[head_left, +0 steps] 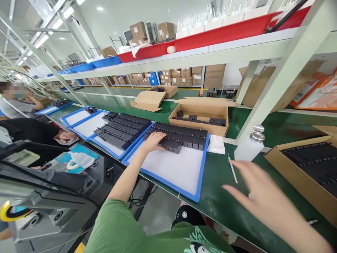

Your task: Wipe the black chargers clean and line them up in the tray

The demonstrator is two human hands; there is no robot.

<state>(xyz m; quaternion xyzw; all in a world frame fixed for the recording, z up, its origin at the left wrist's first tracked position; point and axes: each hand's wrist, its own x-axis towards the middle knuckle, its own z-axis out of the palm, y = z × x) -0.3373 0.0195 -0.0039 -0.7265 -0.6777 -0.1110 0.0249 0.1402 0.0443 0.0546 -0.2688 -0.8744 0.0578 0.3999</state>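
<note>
Over one blue tray [175, 167], one left hand [154, 141]

Left hand [154, 141] on the black blocks [181, 134] in the blue-rimmed tray [201, 175], right hand [260, 188] a blur, spread over the green desk [214, 179] near a white stick [232, 170]!

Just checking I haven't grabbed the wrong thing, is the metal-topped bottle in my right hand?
No, your right hand is open with finger and thumb apart, and the bottle stands on the green table.
</note>
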